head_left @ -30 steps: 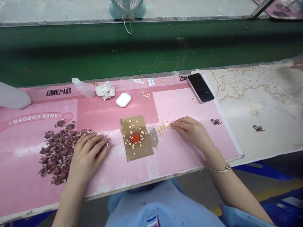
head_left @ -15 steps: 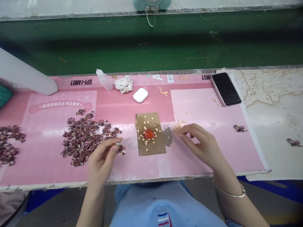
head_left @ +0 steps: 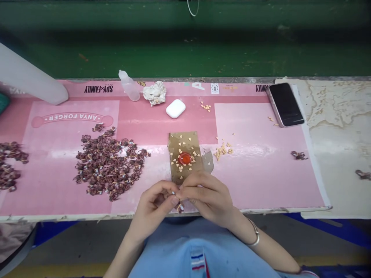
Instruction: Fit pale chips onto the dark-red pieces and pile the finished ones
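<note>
My left hand and my right hand meet at the table's near edge, fingertips pinched together. Between them hangs a small dark maroon piece, apparently gripped by my left hand. My right fingertips press against it; what they pinch is too small to make out. Just beyond the hands lies a brown card with a red blob and tiny cream heart-shaped bits on it. A pile of maroon pieces lies to the left. A small heap of cream bits lies to the right of the card.
On the pink mat sit a small clear bottle, a crumpled tissue, a white earbud case and a phone. Another maroon pile lies far left. A white container lies back left. Stray maroon pieces lie right.
Both hands drew back from the maroon pile and the cream heap and came together at the near edge, my left carrying one maroon piece. The camera has tilted down.
</note>
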Demonstrator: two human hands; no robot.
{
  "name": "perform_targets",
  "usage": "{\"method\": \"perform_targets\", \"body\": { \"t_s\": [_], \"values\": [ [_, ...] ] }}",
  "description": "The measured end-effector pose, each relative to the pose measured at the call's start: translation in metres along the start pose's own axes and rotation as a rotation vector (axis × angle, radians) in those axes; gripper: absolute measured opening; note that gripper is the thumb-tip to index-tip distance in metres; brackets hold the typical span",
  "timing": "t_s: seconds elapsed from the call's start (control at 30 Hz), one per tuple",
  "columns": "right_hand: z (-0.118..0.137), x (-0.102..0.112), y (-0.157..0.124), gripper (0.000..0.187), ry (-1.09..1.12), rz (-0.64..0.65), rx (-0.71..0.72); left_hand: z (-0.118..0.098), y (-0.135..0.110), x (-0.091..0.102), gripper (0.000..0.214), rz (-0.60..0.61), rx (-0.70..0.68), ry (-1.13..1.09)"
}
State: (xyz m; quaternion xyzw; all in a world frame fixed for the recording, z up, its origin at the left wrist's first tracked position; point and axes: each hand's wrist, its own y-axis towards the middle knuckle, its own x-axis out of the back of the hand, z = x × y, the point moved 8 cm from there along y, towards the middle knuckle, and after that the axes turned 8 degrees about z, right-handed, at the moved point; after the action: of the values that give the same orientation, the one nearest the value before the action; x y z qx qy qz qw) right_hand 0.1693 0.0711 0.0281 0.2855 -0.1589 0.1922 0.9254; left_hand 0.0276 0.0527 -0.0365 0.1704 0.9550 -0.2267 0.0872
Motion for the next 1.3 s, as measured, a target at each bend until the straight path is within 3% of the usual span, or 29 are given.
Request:
{"method": "perform_targets", "body": {
  "t_s": [0.3, 0.37, 0.57, 0.9, 1.03, 1.13, 1.3],
  "values": [
    [-0.020, 0.000, -0.005, 0.018, 0.249, 0.021, -0.240, 0.015, 0.008, -0.008, 0.051, -0.003, 0.120, -0.219],
    [-0.020, 0.000, -0.004, 0.017, 0.252, 0.047, -0.239, 0.014, 0.009, -0.008, 0.050, 0.002, 0.137, -0.224],
    [-0.007, 0.006, 0.001, 0.022, 0.091, 0.077, -0.075, 0.013, 0.010, -0.011, 0.048, 0.089, 0.199, -0.260],
    [0.001, 0.000, -0.001, 0.020, -0.099, 0.010, -0.006, 0.008, 0.012, -0.009, 0.042, 0.055, 0.122, -0.265],
    [-0.012, 0.013, 0.000, 0.022, -0.141, -0.012, -0.063, -0.001, 0.008, -0.003, 0.025, -0.012, 0.036, -0.132],
    [-0.026, 0.028, -0.004, 0.024, -0.323, -0.068, -0.100, -0.009, 0.002, 0.007, 0.008, -0.120, -0.037, 0.084],
    [-0.044, 0.030, -0.009, 0.023, -0.547, -0.064, -0.117, -0.007, -0.004, 0.018, 0.007, -0.151, -0.067, 0.193]
  ]
}}
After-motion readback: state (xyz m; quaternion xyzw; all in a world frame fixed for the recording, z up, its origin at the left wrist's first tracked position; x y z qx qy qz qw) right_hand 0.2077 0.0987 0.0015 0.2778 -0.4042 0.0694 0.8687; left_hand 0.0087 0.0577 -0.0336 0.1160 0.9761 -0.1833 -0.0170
